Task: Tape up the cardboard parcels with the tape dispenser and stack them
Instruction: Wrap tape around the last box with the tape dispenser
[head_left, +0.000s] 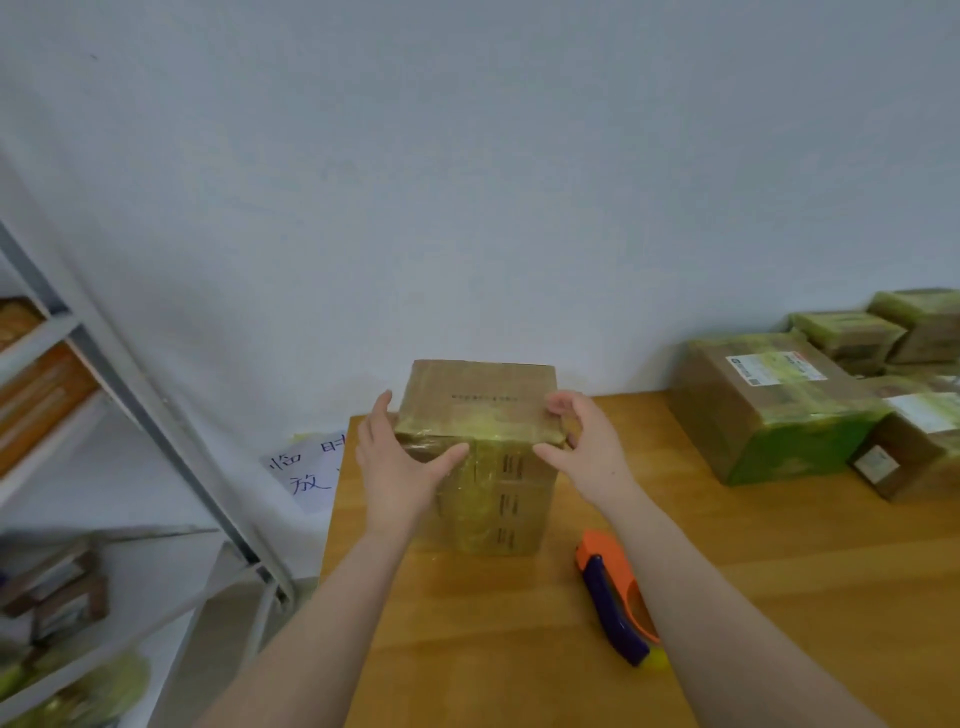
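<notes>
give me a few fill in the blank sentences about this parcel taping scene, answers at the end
1. The left hand and the right hand both touch the ____ parcel of the stack.
2. The tape dispenser lies on the table beside the ____ forearm.
3. The dispenser is part dark, part ____.
4. The metal shelf stands to the table's ____.

Missing words: top; right; orange; left

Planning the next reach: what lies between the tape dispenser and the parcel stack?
Only bare tabletop; the head view shows nothing between the tape dispenser and the parcel stack.
</notes>
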